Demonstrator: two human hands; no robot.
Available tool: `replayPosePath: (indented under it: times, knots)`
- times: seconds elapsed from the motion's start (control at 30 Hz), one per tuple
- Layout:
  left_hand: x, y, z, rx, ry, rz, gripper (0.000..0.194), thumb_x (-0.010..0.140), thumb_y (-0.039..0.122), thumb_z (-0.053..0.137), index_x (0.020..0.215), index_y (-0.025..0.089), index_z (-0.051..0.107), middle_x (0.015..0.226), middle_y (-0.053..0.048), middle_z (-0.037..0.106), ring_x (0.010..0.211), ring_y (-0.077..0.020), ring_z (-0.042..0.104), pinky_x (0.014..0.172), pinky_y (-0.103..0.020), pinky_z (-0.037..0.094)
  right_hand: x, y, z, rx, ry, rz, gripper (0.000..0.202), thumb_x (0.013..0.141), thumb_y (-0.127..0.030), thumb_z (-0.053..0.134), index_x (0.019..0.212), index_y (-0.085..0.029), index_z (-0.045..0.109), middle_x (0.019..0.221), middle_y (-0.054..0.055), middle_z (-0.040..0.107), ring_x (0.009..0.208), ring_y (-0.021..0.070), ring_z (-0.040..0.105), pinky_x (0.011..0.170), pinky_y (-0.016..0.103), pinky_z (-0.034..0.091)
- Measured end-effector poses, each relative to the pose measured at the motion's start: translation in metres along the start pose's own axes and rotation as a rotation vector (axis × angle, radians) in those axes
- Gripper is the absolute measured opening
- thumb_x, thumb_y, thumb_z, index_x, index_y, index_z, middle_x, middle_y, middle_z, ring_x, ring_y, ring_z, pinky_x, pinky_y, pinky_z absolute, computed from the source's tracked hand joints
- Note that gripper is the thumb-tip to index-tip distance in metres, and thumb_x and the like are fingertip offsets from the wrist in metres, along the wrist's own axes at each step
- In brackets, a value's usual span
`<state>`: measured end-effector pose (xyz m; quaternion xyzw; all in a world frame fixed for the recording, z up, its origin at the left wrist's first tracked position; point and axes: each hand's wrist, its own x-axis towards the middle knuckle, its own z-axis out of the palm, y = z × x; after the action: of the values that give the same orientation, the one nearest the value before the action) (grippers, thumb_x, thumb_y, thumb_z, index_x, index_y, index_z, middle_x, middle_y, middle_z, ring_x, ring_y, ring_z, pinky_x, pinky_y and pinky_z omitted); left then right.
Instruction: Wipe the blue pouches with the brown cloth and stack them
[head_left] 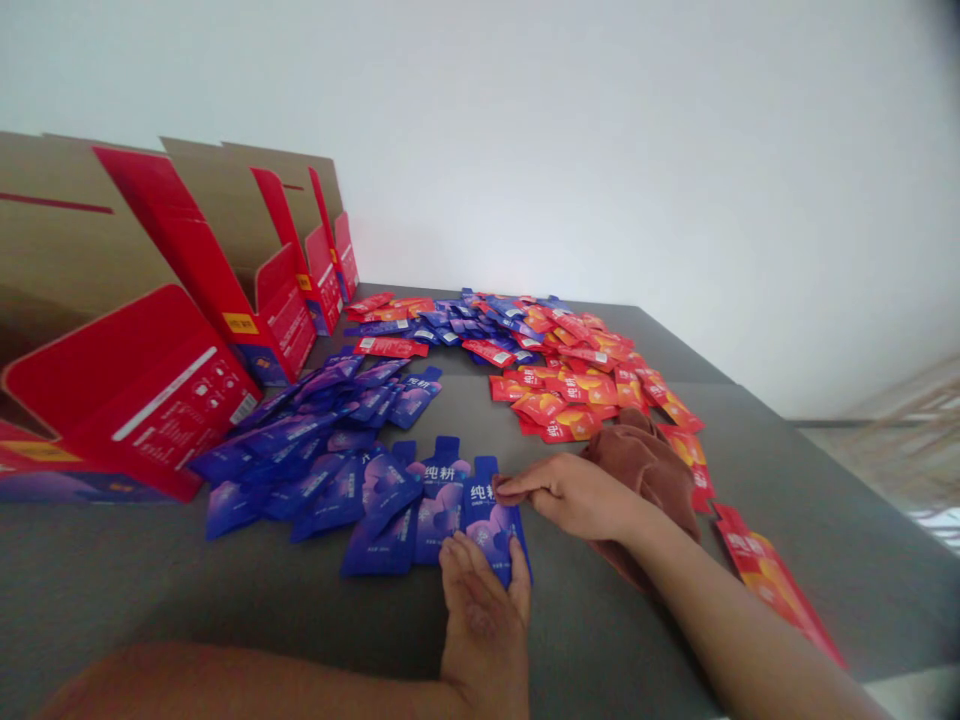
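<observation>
At lower centre of the frame, one blue pouch (491, 525) flat on the grey table (600, 640), with white characters 纯耕 on its upper part, the second partly covered. Clasped at its lower end between thumb and fingers of the left hand (481, 610). Gripped in the right hand (577, 492), one brown cloth (649, 470), with a fingertip's worth of it against the pouch's upper right.

Just left, one neighbouring pouch (440, 510), also blue, fully legible as 纯耕. Further left, many piled blue pouches (315, 460), too overlapped to count. Right of centre, numerous orange-red pouches (577, 388), 纯耕 readable on at least one; count impossible. At lower right, one separate orange-red pouch (776, 585). Beyond, at upper centre, a mixed heap (480, 325) in both colours. At left, open red cartons (187, 390), apparently four, with fine print too small to read and a barcode on the nearest.
</observation>
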<state>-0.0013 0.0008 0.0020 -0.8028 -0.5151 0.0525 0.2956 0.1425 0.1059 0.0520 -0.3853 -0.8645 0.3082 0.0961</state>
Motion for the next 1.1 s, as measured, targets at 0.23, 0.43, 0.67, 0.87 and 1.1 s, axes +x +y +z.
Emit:
replayPosePath:
  times: [0.23, 0.43, 0.67, 0.87, 1.1]
  knots:
    - [0.003, -0.002, -0.005, -0.063, -0.149, 0.023, 0.052, 0.066, 0.008, 0.06, 0.115, 0.027, 0.058, 0.101, -0.023, 0.067, 0.093, -0.0342, 0.061, 0.082, -0.05, 0.049, 0.001, -0.023, 0.01, -0.068, -0.04, -0.136, 0.048, 0.079, -0.007, 0.042, 0.119, -0.027, 0.059, 0.116, -0.002, 0.063, 0.103, 0.0144, 0.059, 0.089, 0.024, 0.042]
    - [0.004, -0.003, -0.007, -0.025, -0.18, 0.054, 0.053, 0.068, 0.009, 0.056, 0.118, 0.027, 0.055, 0.105, -0.021, 0.066, 0.095, -0.0332, 0.061, 0.082, -0.049, 0.049, -0.005, -0.007, -0.002, 0.073, -0.11, -0.073, 0.047, 0.074, -0.003, 0.039, 0.105, -0.024, 0.068, 0.1, -0.003, 0.07, 0.094, 0.0106, 0.063, 0.083, 0.019, 0.045]
    - [0.006, -0.006, -0.01, -0.004, -0.182, 0.056, 0.055, 0.067, 0.009, 0.058, 0.119, 0.027, 0.054, 0.101, -0.024, 0.066, 0.092, -0.0346, 0.061, 0.08, -0.048, 0.05, 0.004, -0.009, 0.009, -0.09, 0.068, -0.021, 0.049, 0.076, -0.007, 0.042, 0.118, -0.026, 0.06, 0.115, 0.0, 0.064, 0.1, 0.0161, 0.061, 0.088, 0.027, 0.044]
    - [0.001, 0.004, -0.001, -0.136, -0.245, -0.002, 0.051, 0.071, 0.015, 0.06, 0.119, 0.03, 0.053, 0.112, -0.021, 0.062, 0.102, -0.035, 0.056, 0.088, -0.051, 0.045, -0.001, -0.022, 0.006, 0.183, -0.18, -0.129, 0.05, 0.07, -0.001, 0.039, 0.106, -0.021, 0.068, 0.103, -0.001, 0.069, 0.095, 0.0107, 0.063, 0.083, 0.018, 0.045]
    - [0.01, -0.003, 0.0, -0.107, -0.262, 0.029, 0.055, 0.072, 0.005, 0.053, 0.123, 0.026, 0.05, 0.11, -0.024, 0.062, 0.101, -0.0346, 0.058, 0.087, -0.052, 0.046, 0.0, -0.001, 0.002, 0.073, 0.038, -0.004, 0.047, 0.076, -0.005, 0.039, 0.112, -0.023, 0.063, 0.108, -0.001, 0.067, 0.103, 0.0146, 0.06, 0.09, 0.026, 0.044]
